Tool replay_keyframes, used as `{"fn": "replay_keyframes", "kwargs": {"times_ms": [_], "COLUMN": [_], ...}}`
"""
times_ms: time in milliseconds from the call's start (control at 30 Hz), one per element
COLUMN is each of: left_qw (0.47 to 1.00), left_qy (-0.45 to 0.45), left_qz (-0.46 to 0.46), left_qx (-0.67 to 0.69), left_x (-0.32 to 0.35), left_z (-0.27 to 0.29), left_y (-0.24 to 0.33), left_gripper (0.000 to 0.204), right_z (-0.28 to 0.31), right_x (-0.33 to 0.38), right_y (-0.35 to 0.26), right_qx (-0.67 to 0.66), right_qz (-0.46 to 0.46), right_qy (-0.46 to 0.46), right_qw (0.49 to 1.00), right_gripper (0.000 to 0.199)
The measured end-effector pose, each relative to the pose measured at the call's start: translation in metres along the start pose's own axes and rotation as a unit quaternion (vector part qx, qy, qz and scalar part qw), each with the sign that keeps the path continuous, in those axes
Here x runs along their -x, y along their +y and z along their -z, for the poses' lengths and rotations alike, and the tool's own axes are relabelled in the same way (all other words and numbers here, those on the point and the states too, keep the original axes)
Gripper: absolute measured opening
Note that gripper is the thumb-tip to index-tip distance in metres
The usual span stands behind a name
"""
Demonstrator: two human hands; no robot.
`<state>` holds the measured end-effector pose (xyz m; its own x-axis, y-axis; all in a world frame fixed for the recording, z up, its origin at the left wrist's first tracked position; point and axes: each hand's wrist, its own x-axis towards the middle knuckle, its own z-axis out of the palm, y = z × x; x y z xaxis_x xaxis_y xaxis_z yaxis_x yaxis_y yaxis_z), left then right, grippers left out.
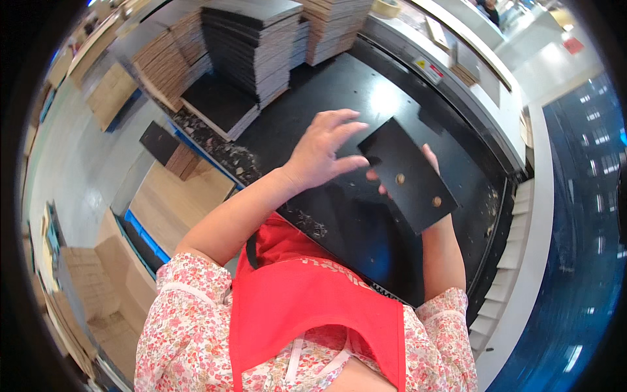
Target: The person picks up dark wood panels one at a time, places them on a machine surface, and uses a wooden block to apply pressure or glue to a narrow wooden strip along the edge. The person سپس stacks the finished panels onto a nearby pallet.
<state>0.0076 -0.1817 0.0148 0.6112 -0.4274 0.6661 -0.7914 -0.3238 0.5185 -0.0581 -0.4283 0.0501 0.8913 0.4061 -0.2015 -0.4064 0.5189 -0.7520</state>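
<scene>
Black and rectangular, one flat board point(401, 153) with two round tan spots point(400, 178) tilts above the smooth black bench point(346, 81), gripped from behind by the right hand point(429, 157), presumably to keep its face visible; the left hand point(324, 147), empty and spread, hovers beside its edge.

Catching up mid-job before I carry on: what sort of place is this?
Likely a factory workshop: tall board stacks line the far left of a black worktable, a warning label marks its far side, and the right hand holds a black panel.
</scene>
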Motion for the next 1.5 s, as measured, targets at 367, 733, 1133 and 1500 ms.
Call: {"fn": "replay_keyframes", "kwargs": {"times_ms": [367,733,1133,1500], "left_qw": [0.958,0.902,0.822,0.769], "left_qy": [-0.236,0.106,0.251,0.449], "left_qz": [0.159,0.265,0.417,0.422], "left_qx": [0.013,-0.325,-0.295,0.169], "left_x": [0.020,0.104,0.090,0.106], "left_z": [0.036,0.085,0.103,0.114], "left_y": [0.007,-0.030,-0.062,-0.067], "left_gripper": [0.042,0.037,0.056,0.074], "right_z": [-0.031,0.033,0.054,0.054], "right_x": [-0.013,-0.001,0.003,0.006], "right_y": [0.049,0.059,0.070,0.073], "right_qx": [-0.067,0.036,-0.021,-0.041], "right_qz": [-0.176,0.003,0.058,0.070], "right_qy": [0.078,0.116,0.094,0.062], "right_qw": [0.979,0.993,0.994,0.995], "right_gripper": [0.061,0.028,0.030,0.030]}}
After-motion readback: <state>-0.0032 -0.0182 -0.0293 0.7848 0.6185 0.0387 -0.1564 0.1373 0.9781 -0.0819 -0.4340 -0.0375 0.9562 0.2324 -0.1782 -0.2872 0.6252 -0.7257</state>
